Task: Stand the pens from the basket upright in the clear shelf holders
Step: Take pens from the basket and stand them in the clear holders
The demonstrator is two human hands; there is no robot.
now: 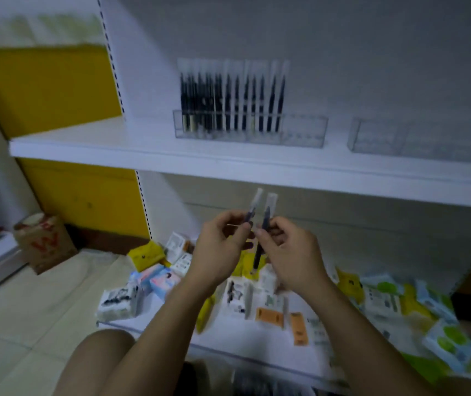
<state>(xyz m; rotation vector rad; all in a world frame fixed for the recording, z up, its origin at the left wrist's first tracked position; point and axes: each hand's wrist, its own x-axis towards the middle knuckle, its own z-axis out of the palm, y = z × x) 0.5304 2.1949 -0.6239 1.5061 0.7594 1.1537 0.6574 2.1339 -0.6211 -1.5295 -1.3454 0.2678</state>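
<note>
From the head view, a clear holder (303, 132) stands on the upper shelf (86, 144), near the middle of its length and set back from the front edge. It carries a row of pens (228, 101) standing upright side by side in its left and middle parts, with dark barrels below and pale, see-through caps on top. A second holder (377, 138), also clear, sits further toward the shelf's right end, apart from the first. Below the upper shelf's front edge, both hands are raised close together. The left hand (220, 250) pinches the first pen (254, 204) between thumb and fingertips, and the right hand (294, 252) pinches the second pen (267, 212) the same way. Both pens are held roughly upright with caps up, just beside each other (the blur hides whether they touch). Each has a dark barrel and a translucent cap, and the second pen's barrel runs down past the right hand's fingers. Behind and under the hands, the lower shelf (257, 344) holds scattered boxes and packets (171, 278) in white, yellow, blue and green. A brown paper bag (44, 242) stands on the floor beyond the shelf's left end.
</note>
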